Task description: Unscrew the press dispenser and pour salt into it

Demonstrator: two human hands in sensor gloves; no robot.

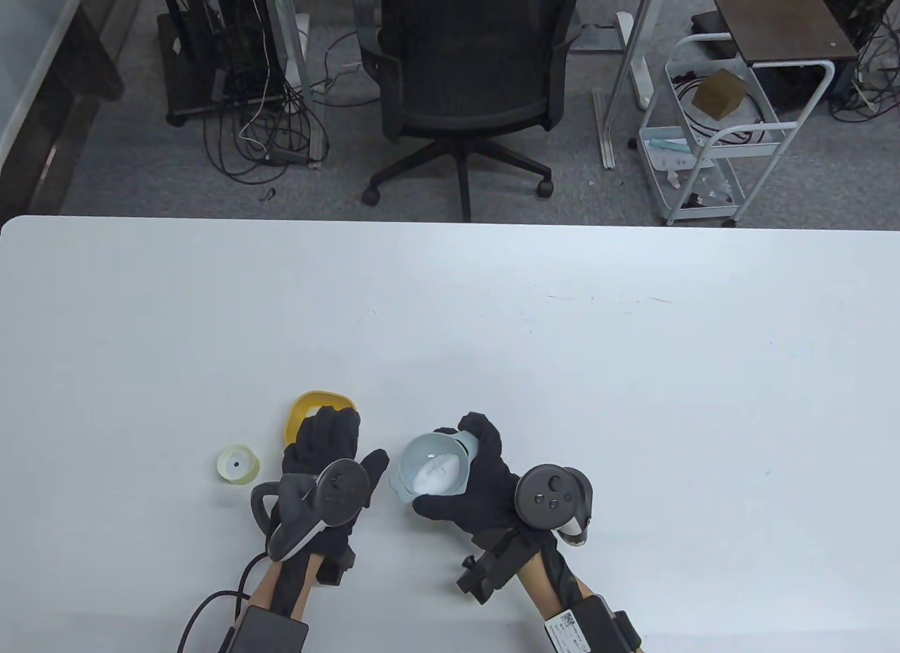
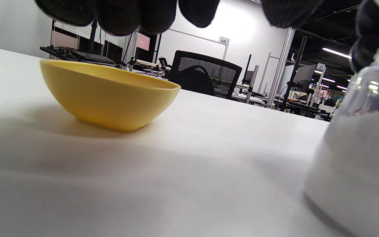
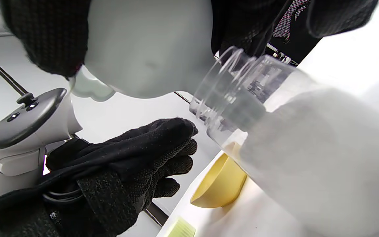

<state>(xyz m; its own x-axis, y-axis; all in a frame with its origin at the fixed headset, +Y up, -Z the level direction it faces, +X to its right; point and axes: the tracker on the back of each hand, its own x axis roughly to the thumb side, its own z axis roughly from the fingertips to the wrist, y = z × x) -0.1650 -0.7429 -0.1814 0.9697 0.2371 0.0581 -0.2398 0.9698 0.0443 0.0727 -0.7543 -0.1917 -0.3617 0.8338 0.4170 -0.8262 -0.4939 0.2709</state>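
My right hand (image 1: 470,470) grips a pale grey bowl (image 1: 429,463) holding a heap of white salt, tilted to the left. The bowl's lip (image 3: 150,46) hangs just over the open mouth of the clear dispenser jar (image 3: 275,108), which has white salt inside. The jar also shows in the left wrist view (image 2: 364,141); in the table view the bowl mostly hides it. My left hand (image 1: 330,442) lies open with its fingers stretched out, just left of the jar, thumb toward it. I cannot tell if the thumb touches the jar. The dispenser's cap (image 1: 238,463) lies on the table further left.
A yellow bowl (image 1: 309,405) stands on the white table (image 1: 562,365) just beyond my left fingertips; it also shows in the left wrist view (image 2: 107,95). A black office chair (image 1: 464,69) stands beyond the table's far edge.
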